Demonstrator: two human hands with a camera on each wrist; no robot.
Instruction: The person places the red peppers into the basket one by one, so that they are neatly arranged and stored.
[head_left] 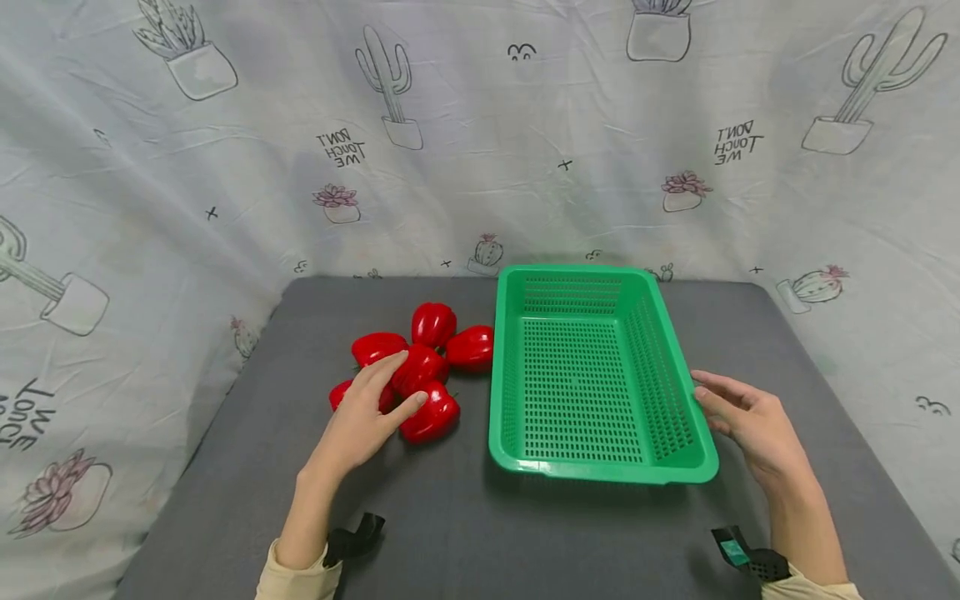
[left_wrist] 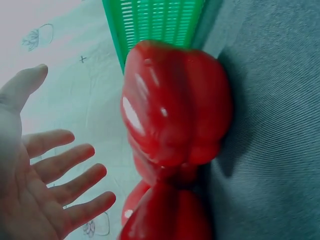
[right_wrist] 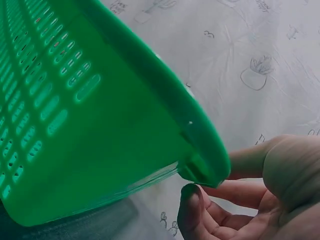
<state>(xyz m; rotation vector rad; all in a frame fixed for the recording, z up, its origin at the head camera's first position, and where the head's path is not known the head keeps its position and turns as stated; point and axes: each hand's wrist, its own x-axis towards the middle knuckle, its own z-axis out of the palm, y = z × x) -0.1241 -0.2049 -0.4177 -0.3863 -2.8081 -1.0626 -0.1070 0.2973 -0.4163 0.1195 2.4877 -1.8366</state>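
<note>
L hand (head_left: pixel 363 421) over red peppers (head_left: pixel 435 418), fingers spread; contact unclear. R hand (head_left: pixel 757 425), fingers bent, at R rim of green basket (head_left: pixel 607 471); can't tell if pinching. Basket R of peppers, opening up, long axis near-far.

Left grip (head_left: pixel 358 423) spread, thumb (head_left: pixel 407 407) apart; right grip (head_left: pixel 756 423) loosely bent, both forearms (head_left: pixel 303 518) angled inward.
</note>
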